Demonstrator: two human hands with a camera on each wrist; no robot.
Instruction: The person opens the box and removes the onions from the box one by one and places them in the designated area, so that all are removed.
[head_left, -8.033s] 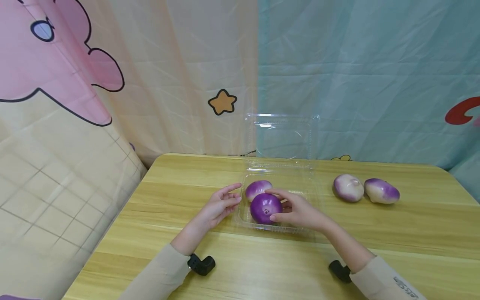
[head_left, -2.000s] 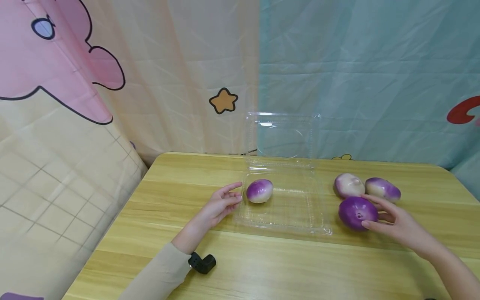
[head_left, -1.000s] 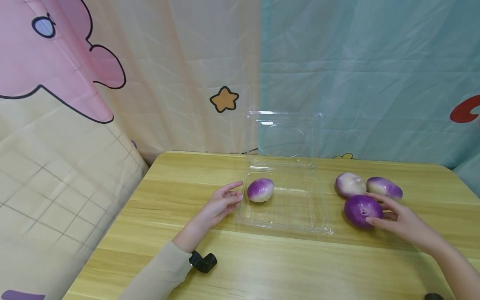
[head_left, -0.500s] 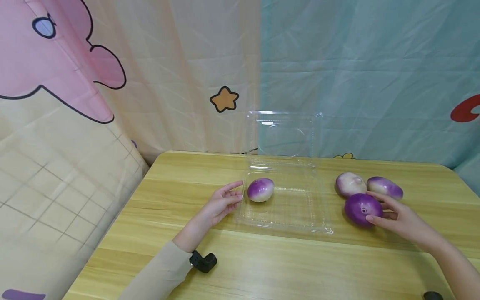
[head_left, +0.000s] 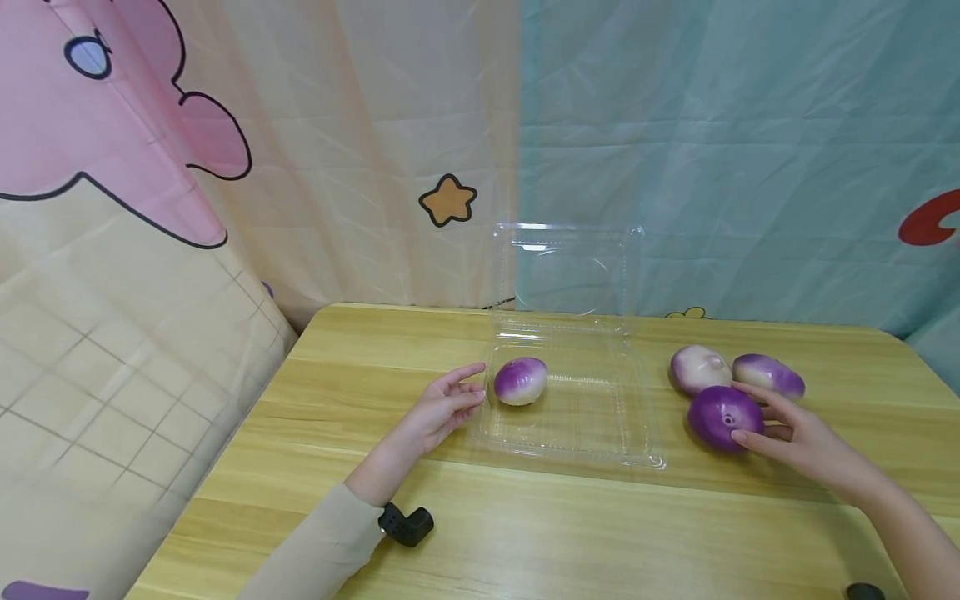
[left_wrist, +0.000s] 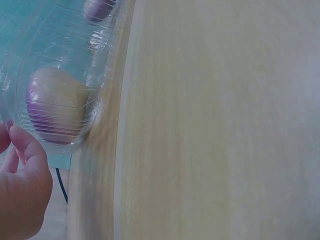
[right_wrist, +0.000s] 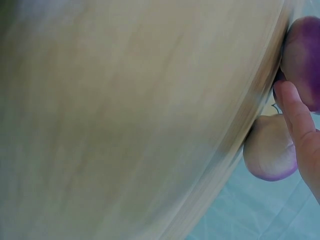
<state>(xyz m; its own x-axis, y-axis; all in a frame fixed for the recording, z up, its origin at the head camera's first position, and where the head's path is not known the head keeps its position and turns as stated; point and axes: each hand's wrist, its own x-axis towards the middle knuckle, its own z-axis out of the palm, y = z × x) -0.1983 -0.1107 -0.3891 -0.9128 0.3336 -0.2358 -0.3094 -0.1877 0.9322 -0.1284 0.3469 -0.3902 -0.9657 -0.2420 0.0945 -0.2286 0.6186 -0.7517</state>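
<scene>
In the head view, a clear plastic clamshell box (head_left: 581, 417) stands with its lid raised at the back. Inside, toward the left, lies one purple-and-white turnip (head_left: 521, 381). At the box's left rim, my left hand (head_left: 437, 414) pinches the edge between thumb and finger, as the left wrist view suggests. To the right of the box, my right hand (head_left: 798, 435) grips a dark purple turnip (head_left: 724, 419), thumb in front and fingers around the back. Just behind it sit a paler turnip (head_left: 700, 370) and another purple-and-white turnip (head_left: 770, 377).
The wooden table (head_left: 540, 533) ends at a straight far edge, with a printed curtain (head_left: 675, 167) hanging right behind it. Black wrist cameras, including the left one (head_left: 406, 525), hang under both forearms.
Since eight seconds ago, my right hand has carried the dark purple turnip rightward out of the box to beside the other two. Over the last second, both hands have stayed nearly still.
</scene>
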